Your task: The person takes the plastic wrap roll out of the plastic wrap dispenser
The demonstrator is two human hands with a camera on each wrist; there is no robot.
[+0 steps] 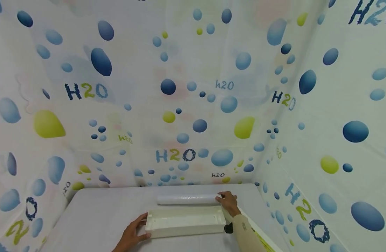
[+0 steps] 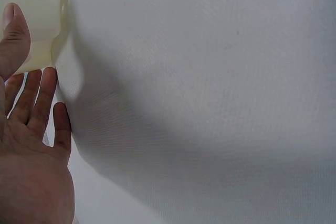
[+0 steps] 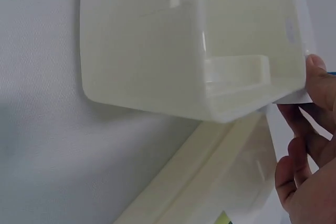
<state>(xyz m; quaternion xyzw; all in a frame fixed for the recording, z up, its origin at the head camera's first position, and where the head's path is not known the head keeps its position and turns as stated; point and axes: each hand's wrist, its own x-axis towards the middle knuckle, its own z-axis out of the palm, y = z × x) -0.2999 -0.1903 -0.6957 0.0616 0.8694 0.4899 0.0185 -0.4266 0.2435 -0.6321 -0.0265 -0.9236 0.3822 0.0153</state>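
A long cream plastic box [image 1: 186, 231], its open side up, lies on the white-covered table. My left hand [image 1: 133, 233] holds the box's left end, thumb at the front corner and fingers at the end wall. In the left wrist view the thumb overlaps the box [image 2: 44, 3] and the fingertips meet its edge. Behind the box lies a white, shiny roll of plastic wrap [image 1: 186, 199]. My right hand [image 1: 229, 203] pinches the roll's right end between thumb and fingers. In the right wrist view, the box [image 3: 142, 51] hides most of the roll.
A long cream plastic piece [image 3: 210, 166] with a yellow-green marking lies angled beside the box's right end, partly under my right forearm. A small black object [image 1: 228, 228] shows by that forearm. White sheeting [image 1: 193, 70] printed with coloured drops surrounds the table [image 1: 111, 210].
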